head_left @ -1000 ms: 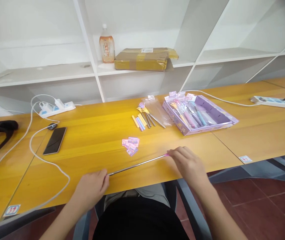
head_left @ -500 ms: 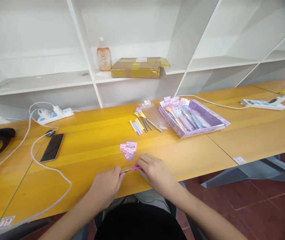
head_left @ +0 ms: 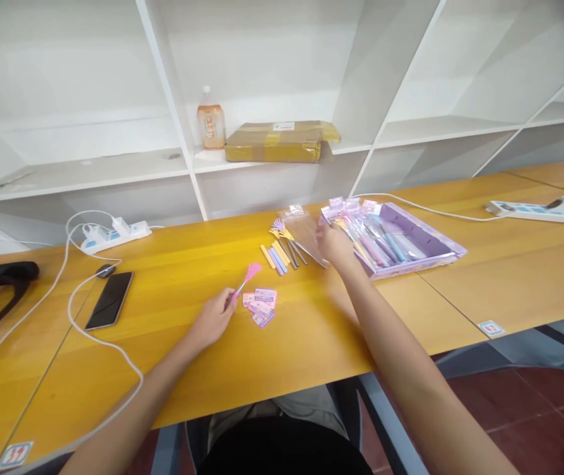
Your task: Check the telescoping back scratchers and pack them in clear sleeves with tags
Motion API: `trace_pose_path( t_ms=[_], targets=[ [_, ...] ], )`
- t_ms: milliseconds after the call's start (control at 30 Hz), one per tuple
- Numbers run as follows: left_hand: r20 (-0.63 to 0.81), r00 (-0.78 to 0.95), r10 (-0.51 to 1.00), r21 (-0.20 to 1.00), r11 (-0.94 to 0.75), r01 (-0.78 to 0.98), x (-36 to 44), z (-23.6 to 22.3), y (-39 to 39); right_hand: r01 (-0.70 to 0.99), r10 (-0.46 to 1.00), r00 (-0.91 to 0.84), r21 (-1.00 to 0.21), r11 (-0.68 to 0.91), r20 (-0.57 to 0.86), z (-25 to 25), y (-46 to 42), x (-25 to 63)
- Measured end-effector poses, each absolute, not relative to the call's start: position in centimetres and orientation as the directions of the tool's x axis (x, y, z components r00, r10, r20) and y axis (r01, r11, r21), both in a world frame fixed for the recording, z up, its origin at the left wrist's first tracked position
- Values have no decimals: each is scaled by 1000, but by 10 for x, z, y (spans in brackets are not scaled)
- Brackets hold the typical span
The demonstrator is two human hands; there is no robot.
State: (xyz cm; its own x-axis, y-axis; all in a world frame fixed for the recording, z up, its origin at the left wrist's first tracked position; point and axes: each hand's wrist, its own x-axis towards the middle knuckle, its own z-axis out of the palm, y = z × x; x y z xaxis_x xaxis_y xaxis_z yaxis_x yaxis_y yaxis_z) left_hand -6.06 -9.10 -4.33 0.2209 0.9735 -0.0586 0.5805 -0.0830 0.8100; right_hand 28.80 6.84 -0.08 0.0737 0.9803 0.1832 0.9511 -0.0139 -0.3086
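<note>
My left hand (head_left: 213,318) is closed around the handle of a small pink back scratcher (head_left: 247,277). Its hand-shaped head and metal rod point up and to the right. Over the table's far side, my right hand (head_left: 335,244) has bent fingers on the edge of a clear plastic bag (head_left: 304,227); the fingertips are partly hidden. More back scratchers (head_left: 285,235) with yellow and purple heads lie left of it. Beside them are yellow and purple tubes (head_left: 276,257). Several small printed cards (head_left: 262,305) lie just right of the pink scratcher.
A purple display box (head_left: 425,264) holding several bagged back scratchers stands right of my right hand. On the left are a phone (head_left: 110,300), a white cable (head_left: 113,343) and a power strip (head_left: 118,239). Another strip (head_left: 533,211) lies far right. A carton (head_left: 274,144) and bottle (head_left: 211,122) occupy the shelf.
My right hand has let go of the pink back scratcher and moved up and right to the plastic bag. My left hand has raised the scratcher slightly, and its head now shows.
</note>
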Motion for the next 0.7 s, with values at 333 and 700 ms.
trace_pose_path(
  t_ms=[333, 700],
  targets=[
    [-14, 173, 985, 929, -51, 366, -73, -64, -94, 965, 967, 219, -173, -195, 133, -46, 78, 303],
    [-26, 147, 989, 948, -22, 317, -72, -62, -95, 935, 906, 213, -345, -81, 365, -37, 72, 306]
  ],
)
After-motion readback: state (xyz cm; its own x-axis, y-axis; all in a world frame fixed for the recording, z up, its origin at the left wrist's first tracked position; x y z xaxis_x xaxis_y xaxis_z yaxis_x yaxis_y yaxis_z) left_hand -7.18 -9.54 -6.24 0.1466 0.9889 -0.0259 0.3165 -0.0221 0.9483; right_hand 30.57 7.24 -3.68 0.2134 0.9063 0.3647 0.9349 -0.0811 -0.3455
